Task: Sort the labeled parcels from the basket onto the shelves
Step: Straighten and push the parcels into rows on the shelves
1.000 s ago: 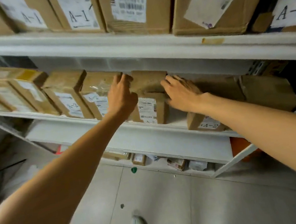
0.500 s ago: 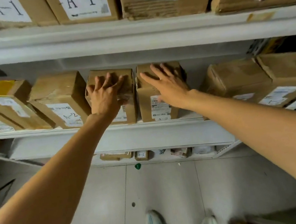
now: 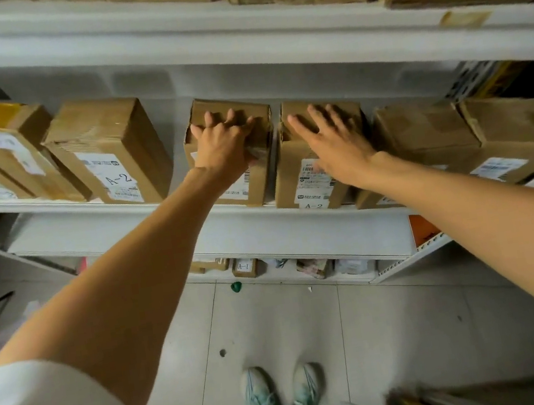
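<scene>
The brown cardboard parcel labelled A-2 [image 3: 285,171] and the brown cardboard parcel beside it [image 3: 266,174] are standing at the front lip of the white middle shelf [image 3: 105,219]. Either could be skewed or tipped off by uneven pushing. The right hand [image 3: 332,140] and left hand [image 3: 222,143] are being pressed onto one parcel each, arms outstretched, each grip spread, nothing pinched.

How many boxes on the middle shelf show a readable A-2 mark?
2: the tall box left of the left hand, and the narrow box under the right hand. Other labels are covered or blurred.
</scene>
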A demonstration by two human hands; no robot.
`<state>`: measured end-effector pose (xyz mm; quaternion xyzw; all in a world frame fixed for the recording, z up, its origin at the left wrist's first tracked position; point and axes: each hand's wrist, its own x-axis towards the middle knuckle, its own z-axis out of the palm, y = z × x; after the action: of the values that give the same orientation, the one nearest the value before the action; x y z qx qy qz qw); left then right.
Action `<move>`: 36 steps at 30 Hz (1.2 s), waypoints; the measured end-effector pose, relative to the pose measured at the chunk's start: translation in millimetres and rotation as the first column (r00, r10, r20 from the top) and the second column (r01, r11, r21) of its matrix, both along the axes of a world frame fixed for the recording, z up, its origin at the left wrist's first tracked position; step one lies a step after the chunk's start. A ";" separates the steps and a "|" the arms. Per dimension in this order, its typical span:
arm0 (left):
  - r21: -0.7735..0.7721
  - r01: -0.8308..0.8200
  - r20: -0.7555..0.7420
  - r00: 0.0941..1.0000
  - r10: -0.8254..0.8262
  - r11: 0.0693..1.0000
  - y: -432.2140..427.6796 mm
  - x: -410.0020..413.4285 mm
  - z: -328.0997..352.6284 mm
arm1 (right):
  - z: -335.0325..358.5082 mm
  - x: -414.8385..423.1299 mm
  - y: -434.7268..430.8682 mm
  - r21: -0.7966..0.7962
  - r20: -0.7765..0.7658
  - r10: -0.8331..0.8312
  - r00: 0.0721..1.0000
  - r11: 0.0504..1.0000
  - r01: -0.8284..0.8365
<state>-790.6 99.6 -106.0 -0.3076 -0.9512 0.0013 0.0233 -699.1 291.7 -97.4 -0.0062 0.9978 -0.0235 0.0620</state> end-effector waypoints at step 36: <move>-0.038 -0.076 -0.023 0.997 0.076 0.996 -366.4 -174.7 36.0 | 14.4 -172.4 -336.3 -0.025 -0.003 0.106 0.994 0.994 -0.106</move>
<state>-965.3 -266.7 -70.0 -0.2716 -0.9617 0.0238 0.0274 -871.6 -44.6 -83.0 -0.0597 0.9957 -0.0325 0.0622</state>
